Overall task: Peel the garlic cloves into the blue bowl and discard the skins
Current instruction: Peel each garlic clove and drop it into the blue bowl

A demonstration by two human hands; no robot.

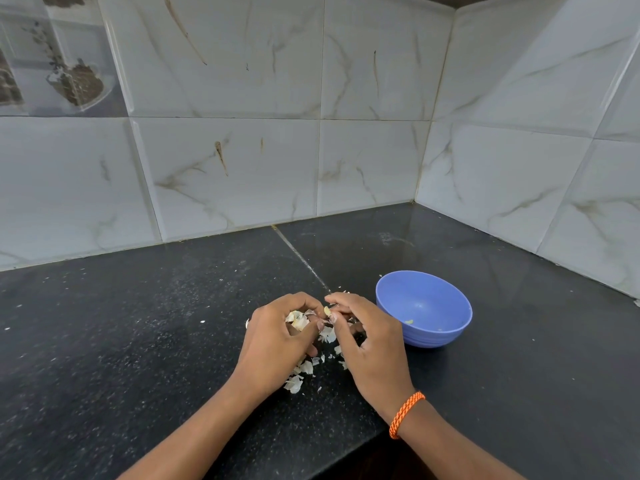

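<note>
Both hands meet over the dark speckled desk (138, 323), near its front edge; the left hand (277, 336) curls its fingers (304, 301) round a clump of papery skins (297, 320), likely garlic still to be worked; the right hand (367, 336) pinches a small pale clove (327, 310) between thumb and fingertips, probably to strip its husk. Thin, white, flaky peelings (301, 374) lie scattered beneath the hands, not yet discarded. The bowl (424, 308), smooth blue plastic with a ribbed base, sits just right of the right hand, handy for dropping; a pale bit (409, 321) lies inside.
</note>
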